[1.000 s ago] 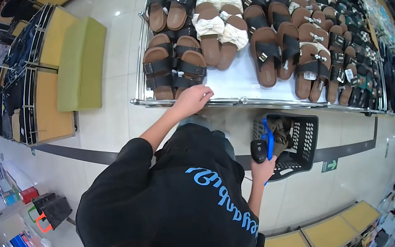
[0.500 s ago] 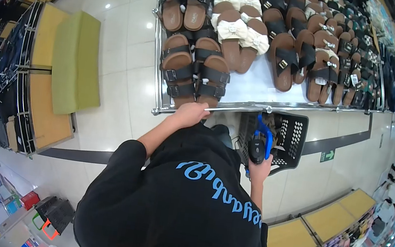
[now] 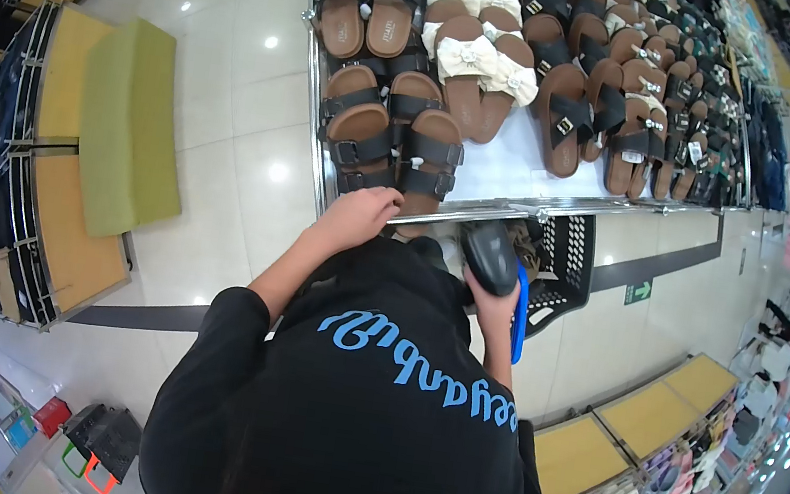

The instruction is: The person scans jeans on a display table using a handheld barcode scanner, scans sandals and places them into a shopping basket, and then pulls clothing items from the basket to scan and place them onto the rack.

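My left hand rests at the rack's front rail, its fingers bent and close together over the heel of a brown sandal with black buckled straps. What the fingertips hold, if anything, is hidden. The matching sandal lies just to the right. In my right hand is a smooth black shoe-like item, held in front of my body below the rail. Beside that hand runs the blue handle of a black shopping basket, partly hidden under the rack.
Rows of sandals, including a white-bow pair, fill the white rack behind its metal rail. A green padded bench stands left, with wooden-topped racks beside it. Another low wooden top is at lower right; black baskets sit lower left.
The black item in my right hand has come up and left, out from beside the blue handle. My left hand has shifted slightly left and up along the rail. The basket looks lower behind my arm.
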The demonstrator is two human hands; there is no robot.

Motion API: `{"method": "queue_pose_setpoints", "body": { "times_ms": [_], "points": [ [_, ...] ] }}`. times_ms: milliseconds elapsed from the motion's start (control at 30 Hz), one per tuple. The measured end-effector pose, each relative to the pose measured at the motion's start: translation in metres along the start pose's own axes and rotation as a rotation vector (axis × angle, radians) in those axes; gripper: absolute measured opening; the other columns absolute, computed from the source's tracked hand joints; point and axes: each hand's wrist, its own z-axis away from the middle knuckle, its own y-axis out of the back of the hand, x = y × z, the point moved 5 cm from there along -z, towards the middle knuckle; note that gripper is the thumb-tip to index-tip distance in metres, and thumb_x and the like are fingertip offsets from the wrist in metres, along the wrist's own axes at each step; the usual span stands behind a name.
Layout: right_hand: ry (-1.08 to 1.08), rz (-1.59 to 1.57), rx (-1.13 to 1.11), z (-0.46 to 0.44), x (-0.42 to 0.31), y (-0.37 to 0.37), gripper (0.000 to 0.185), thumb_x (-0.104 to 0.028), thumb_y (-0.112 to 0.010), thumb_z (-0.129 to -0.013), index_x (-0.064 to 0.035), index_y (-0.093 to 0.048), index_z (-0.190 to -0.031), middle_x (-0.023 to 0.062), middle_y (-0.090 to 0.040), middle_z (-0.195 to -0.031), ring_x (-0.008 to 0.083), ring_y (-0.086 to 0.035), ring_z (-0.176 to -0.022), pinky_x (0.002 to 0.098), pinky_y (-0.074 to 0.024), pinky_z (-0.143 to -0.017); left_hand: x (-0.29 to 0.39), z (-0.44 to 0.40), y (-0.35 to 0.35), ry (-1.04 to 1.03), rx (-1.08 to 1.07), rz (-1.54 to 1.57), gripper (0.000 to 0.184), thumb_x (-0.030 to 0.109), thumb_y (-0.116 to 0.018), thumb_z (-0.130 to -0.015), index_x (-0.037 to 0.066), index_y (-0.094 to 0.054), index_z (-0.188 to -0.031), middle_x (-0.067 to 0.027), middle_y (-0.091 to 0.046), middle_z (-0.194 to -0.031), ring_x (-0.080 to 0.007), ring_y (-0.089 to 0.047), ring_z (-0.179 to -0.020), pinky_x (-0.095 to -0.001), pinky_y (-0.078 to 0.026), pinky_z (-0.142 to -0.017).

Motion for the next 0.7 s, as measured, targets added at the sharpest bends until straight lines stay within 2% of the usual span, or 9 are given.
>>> {"method": "queue_pose_setpoints", "body": {
  "times_ms": [33,67,100,200,300,367,500,600,700],
  "points": [
    [-0.154,-0.17,-0.094,-0.012,0.002,-0.018,0.028,-0.005,-0.077,-0.071,0.003,-0.064,-0.094,0.0051,-0.066,-0.079,0.0122,-0.062,-0.069,0.0261,-0.0497,-0.068,0.002,0.002,0.001,-0.001,0.004,-0.013,0.021,0.016,-0.051,-0.089,0.002,-0.058,-0.103,-0.0163,-0.063,-0.099,-0.0337,-0.061,-0.091,-0.0395,-0.048,-0.079],
    [-0.134,-0.161,-0.16,-0.026,-0.018,-0.033,0.023,-0.007,-0.075,-0.073,0.0028,-0.064,-0.091,0.0051,-0.066,-0.078,0.0105,-0.061,-0.066,0.0245,-0.0489,-0.064,0.003,0.005,0.002,-0.002,0.01,-0.027,0.021,0.016,-0.051,-0.089,0.003,-0.058,-0.103,-0.0163,-0.063,-0.099,-0.0336,-0.061,-0.091,-0.0393,-0.048,-0.079],
    [-0.167,-0.101,-0.242,-0.04,-0.022,-0.044,0.024,-0.01,-0.075,-0.074,0.0036,-0.064,-0.092,0.0056,-0.067,-0.081,0.0102,-0.061,-0.07,0.0253,-0.049,-0.066,0.003,0.008,0.003,-0.002,0.019,-0.042,0.021,0.016,-0.051,-0.089,0.003,-0.058,-0.103,-0.0163,-0.063,-0.099,-0.0336,-0.061,-0.091,-0.0391,-0.048,-0.079],
    [0.111,0.1,-0.373,-0.086,-0.056,-0.07,0.04,-0.012,-0.076,-0.071,0.0031,-0.061,-0.105,0.0086,-0.067,-0.092,0.0101,-0.059,-0.083,0.0282,-0.048,-0.077,0.006,0.021,0.005,-0.039,0.122,-0.033,0.02,0.016,-0.052,-0.089,0.003,-0.06,-0.101,-0.0157,-0.064,-0.097,-0.0333,-0.061,-0.087,-0.0395,-0.048,-0.077],
    [0.094,0.084,-0.497,-0.125,-0.057,-0.086,0.042,-0.016,-0.074,-0.074,0.0025,-0.06,-0.108,0.0061,-0.066,-0.095,0.0105,-0.058,-0.085,0.0277,-0.0473,-0.078,0.004,0.031,0.012,-0.001,0.282,-0.067,0.018,0.015,-0.054,-0.087,0.003,-0.064,-0.096,-0.0149,-0.065,-0.089,-0.0326,-0.061,-0.082,-0.0399,-0.048,-0.073],
    [-0.07,0.062,-0.593,-0.155,-0.03,-0.093,0.042,-0.02,-0.073,-0.075,0.0017,-0.061,-0.108,0.0047,-0.066,-0.095,0.0103,-0.057,-0.086,0.0274,-0.047,-0.078,-0.01,0.037,0.009,0.036,0.395,-0.138,0.016,0.016,-0.055,-0.085,0.004,-0.065,-0.09,-0.0131,-0.065,-0.08,-0.0313,-0.061,-0.078,-0.0406,-0.047,-0.072],
    [-0.133,0.245,-0.819,-0.175,-0.005,-0.105,0.033,-0.029,-0.07,-0.076,-0.0011,-0.064,-0.093,0.0023,-0.064,-0.087,0.0109,-0.056,-0.08,0.0259,-0.0441,-0.076,-0.016,0.044,0.006,0.189,0.483,-0.177,0.019,0.019,-0.057,-0.084,0.003,-0.068,-0.087,-0.0148,-0.064,-0.071,-0.0311,-0.062,-0.077,-0.0409,-0.048,-0.07],
    [-0.104,0.229,-0.846,-0.18,-0.002,-0.111,0.03,-0.031,-0.069,-0.075,-0.0025,-0.064,-0.084,0.0024,-0.064,-0.08,0.0125,-0.057,-0.077,0.026,-0.0437,-0.075,-0.018,0.037,-0.009,0.321,0.417,-0.21,0.025,0.025,-0.059,-0.084,0.001,-0.066,-0.09,-0.0154,-0.064,-0.076,-0.0328,-0.061,-0.079,-0.042,-0.048,-0.069],
    [0.003,0.337,-0.885,-0.188,0.0,-0.118,0.033,-0.031,-0.071,-0.072,-0.0004,-0.066,-0.084,0.0048,-0.065,-0.077,0.0147,-0.06,-0.074,0.0285,-0.046,-0.073,-0.02,0.021,-0.028,0.266,0.405,-0.359,0.03,0.027,-0.062,-0.082,0.0,-0.059,-0.094,-0.0182,-0.064,-0.085,-0.0346,-0.06,-0.083,-0.043,-0.047,-0.071]
  ]
}}
